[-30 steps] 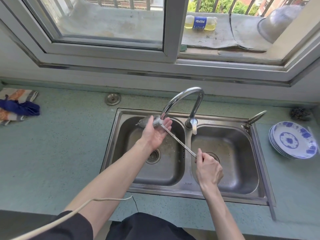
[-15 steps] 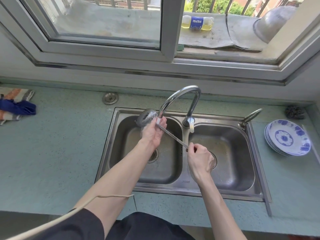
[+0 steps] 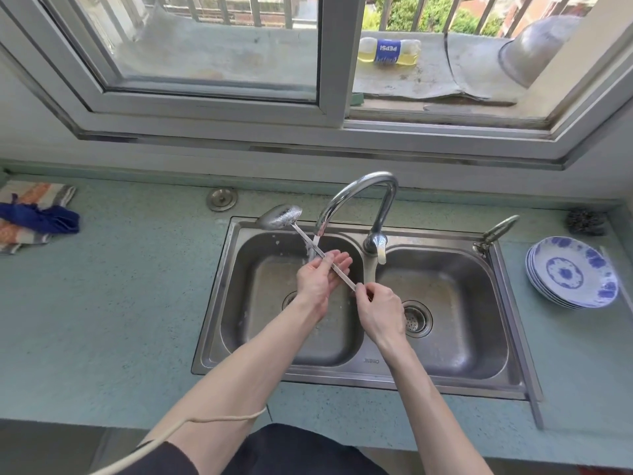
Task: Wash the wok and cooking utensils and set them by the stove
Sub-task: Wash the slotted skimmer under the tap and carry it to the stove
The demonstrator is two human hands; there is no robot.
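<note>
A long metal ladle (image 3: pixel 281 216) slants over the left basin of the steel double sink (image 3: pixel 359 370), its bowl up at the basin's back left rim. Water runs from the curved tap (image 3: pixel 359 197) onto the ladle's handle. My right hand (image 3: pixel 380 308) pinches the handle's near end over the divider between the basins. My left hand (image 3: pixel 320 275) lies under the middle of the handle with its fingers straight, touching it just below the water stream. No wok is in view.
A stack of blue-and-white plates (image 3: pixel 572 272) sits on the counter right of the sink, with a steel scourer (image 3: pixel 585 221) behind it. Cloths (image 3: pixel 34 214) lie at the far left. A small second tap (image 3: pixel 496 231) stands at the sink's back right corner. A window sill runs behind.
My left hand has slid from the ladle's bowl down to the middle of the handle, leaving the bowl uncovered. The ladle has shifted left and the water now falls on its handle.
</note>
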